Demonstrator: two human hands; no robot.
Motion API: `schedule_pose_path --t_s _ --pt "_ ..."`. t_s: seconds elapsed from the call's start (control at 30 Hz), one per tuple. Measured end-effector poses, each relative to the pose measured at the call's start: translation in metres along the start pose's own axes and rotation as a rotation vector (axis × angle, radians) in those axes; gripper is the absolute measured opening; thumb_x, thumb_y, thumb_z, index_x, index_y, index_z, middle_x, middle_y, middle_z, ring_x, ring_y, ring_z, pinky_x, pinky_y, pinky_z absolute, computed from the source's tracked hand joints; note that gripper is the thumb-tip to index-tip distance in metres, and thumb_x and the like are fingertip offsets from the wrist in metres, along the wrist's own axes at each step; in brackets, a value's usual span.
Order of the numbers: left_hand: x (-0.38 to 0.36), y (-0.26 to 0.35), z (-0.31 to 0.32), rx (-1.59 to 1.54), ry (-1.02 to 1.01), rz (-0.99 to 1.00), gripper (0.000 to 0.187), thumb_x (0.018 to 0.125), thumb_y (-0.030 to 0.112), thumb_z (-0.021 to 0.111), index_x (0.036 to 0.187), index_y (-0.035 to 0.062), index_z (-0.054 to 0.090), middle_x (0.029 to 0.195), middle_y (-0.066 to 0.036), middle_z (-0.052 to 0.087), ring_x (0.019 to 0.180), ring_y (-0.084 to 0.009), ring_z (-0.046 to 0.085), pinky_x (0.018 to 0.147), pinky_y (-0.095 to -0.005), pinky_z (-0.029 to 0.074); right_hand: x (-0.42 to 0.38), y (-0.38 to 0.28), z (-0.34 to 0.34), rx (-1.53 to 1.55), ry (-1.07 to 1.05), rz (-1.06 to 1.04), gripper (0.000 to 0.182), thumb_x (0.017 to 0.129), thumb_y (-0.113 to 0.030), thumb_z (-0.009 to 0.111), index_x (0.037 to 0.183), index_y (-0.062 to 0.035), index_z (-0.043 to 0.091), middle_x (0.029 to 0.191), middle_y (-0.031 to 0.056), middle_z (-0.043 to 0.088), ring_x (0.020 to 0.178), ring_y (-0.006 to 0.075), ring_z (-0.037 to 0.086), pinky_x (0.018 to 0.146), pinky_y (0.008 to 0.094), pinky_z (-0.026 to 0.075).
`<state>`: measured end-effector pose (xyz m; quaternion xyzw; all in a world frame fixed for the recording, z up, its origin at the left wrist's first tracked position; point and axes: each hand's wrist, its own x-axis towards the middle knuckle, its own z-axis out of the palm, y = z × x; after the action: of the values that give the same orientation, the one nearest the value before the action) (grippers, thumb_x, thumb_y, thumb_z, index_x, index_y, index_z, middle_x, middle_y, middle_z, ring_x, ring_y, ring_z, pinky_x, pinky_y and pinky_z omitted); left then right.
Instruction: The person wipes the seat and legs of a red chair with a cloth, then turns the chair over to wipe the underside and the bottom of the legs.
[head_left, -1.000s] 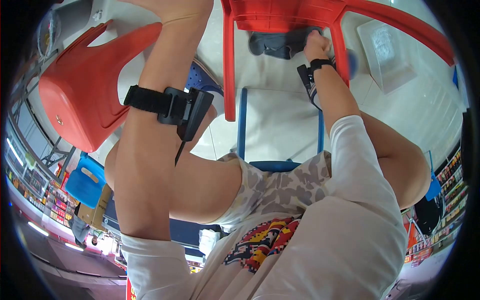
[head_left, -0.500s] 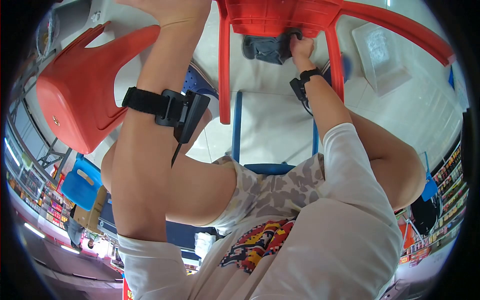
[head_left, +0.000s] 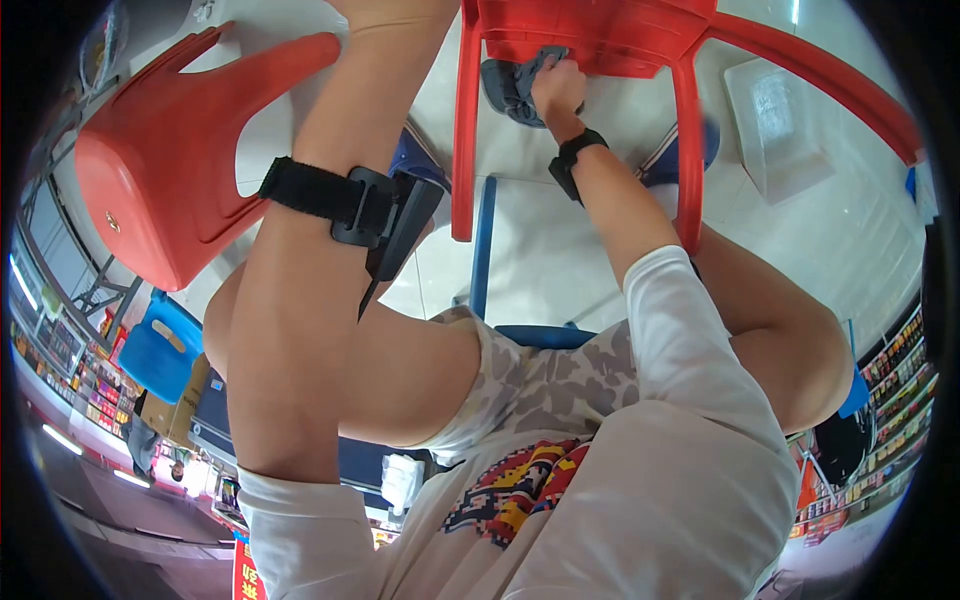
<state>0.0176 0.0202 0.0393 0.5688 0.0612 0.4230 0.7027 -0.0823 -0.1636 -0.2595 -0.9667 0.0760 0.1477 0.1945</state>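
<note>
Head view, looking down past the knees: right hand (head_left: 556,88) fingers closed on a dark grey cloth (head_left: 510,85), pressed against the underside edge of the red plastic chair (head_left: 590,35); cloth bunched, long axis roughly left-right, bulk trailing to the left of the fist; left hand mostly cut off at the top edge, grip cannot be told; second red chair (head_left: 170,170) lies tipped at left.

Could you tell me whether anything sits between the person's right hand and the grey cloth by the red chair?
Nothing visible does: the right hand is already closed on the grey cloth, pressed against the red chair between its legs. The left hand is cut off at the top edge, only its wrist showing.
</note>
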Motion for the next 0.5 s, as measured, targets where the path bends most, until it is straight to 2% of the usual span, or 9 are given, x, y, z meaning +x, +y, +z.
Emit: schedule_pose_path --t_s 0.1,0.17,0.2,0.27,0.3,0.37,0.4,0.47,0.5 --pt "0.000 0.007 0.005 -0.064 0.021 -0.011 0.024 0.085 -0.012 0.065 0.089 0.0066 0.050 0.067 -0.002 0.053 0.053 -0.0120 0.047 0.051 -0.0279 0.040 0.006 0.005 0.006 0.072 -0.098 0.083 0.041 0.099 -0.035 0.058 0.094 0.0027 0.071 0.090 0.0250 0.073 0.086 0.0462 0.072 0.079 0.0559 0.057" --pt "0.000 0.006 0.005 -0.084 0.008 -0.005 0.024 0.085 -0.012 0.065 0.089 0.0067 0.049 0.067 -0.002 0.053 0.053 -0.0118 0.047 0.051 -0.0279 0.040 0.024 0.035 0.003 -0.228 -0.105 -0.358 0.041 0.098 -0.034 0.059 0.088 0.0038 0.071 0.091 0.0262 0.073 0.088 0.0473 0.071 0.080 0.0562 0.057" --pt "0.001 0.002 0.003 -0.085 0.005 0.026 0.024 0.085 -0.011 0.065 0.088 0.0067 0.050 0.067 -0.001 0.053 0.053 -0.0116 0.047 0.051 -0.0277 0.040 0.026 0.041 -0.005 -0.230 -0.106 -0.362 0.041 0.098 -0.034 0.059 0.088 0.0038 0.071 0.091 0.0262 0.073 0.088 0.0473 0.071 0.080 0.0562 0.057" --pt "0.003 -0.001 -0.001 -0.083 0.004 0.060 0.023 0.084 -0.011 0.065 0.088 0.0066 0.050 0.066 -0.001 0.053 0.053 -0.0115 0.048 0.051 -0.0276 0.040 0.025 0.048 -0.020 0.106 -0.080 0.056 0.043 0.099 -0.034 0.057 0.089 0.0042 0.071 0.092 0.0270 0.073 0.089 0.0467 0.071 0.080 0.0543 0.057" --pt "0.003 -0.002 -0.001 -0.038 0.017 0.052 0.021 0.085 -0.010 0.065 0.086 0.0064 0.052 0.066 -0.001 0.054 0.053 -0.0114 0.048 0.051 -0.0274 0.040 0.021 0.045 -0.021 0.105 -0.082 0.053 0.043 0.099 -0.034 0.057 0.089 0.0042 0.071 0.092 0.0270 0.073 0.089 0.0467 0.071 0.080 0.0543 0.057" --pt "0.001 -0.001 0.001 0.010 0.028 0.043 0.019 0.085 -0.010 0.065 0.084 0.0061 0.053 0.066 -0.001 0.055 0.054 -0.0112 0.048 0.051 -0.0272 0.040 0.012 0.033 -0.017 0.308 0.100 0.409 0.043 0.099 -0.035 0.056 0.092 0.0051 0.072 0.094 0.0270 0.073 0.091 0.0454 0.071 0.081 0.0521 0.058" --pt "-0.001 0.003 0.003 0.016 0.019 0.008 0.017 0.085 -0.008 0.065 0.082 0.0058 0.055 0.066 -0.001 0.055 0.054 -0.0111 0.049 0.051 -0.0271 0.040 0.014 0.034 -0.005 0.307 0.096 0.409 0.043 0.099 -0.035 0.056 0.092 0.0051 0.072 0.094 0.0270 0.073 0.091 0.0454 0.071 0.081 0.0521 0.058" --pt "-0.002 0.007 0.003 0.024 0.015 -0.030 0.016 0.086 -0.007 0.064 0.080 0.0055 0.057 0.066 -0.001 0.056 0.054 -0.0110 0.049 0.051 -0.0269 0.040 0.023 0.034 0.024 -0.095 -0.020 0.094 0.041 0.098 -0.032 0.058 0.091 0.0064 0.072 0.090 0.0274 0.072 0.088 0.0466 0.071 0.077 0.0524 0.057" --pt "-0.003 0.005 0.002 0.080 -0.006 0.016 0.014 0.085 -0.006 0.065 0.079 0.0052 0.058 0.066 -0.001 0.056 0.054 -0.0109 0.050 0.051 -0.0268 0.040 0.028 0.045 0.040 -0.102 -0.022 0.094 0.041 0.098 -0.032 0.058 0.091 0.0064 0.072 0.090 0.0274 0.072 0.088 0.0466 0.071 0.077 0.0524 0.057"
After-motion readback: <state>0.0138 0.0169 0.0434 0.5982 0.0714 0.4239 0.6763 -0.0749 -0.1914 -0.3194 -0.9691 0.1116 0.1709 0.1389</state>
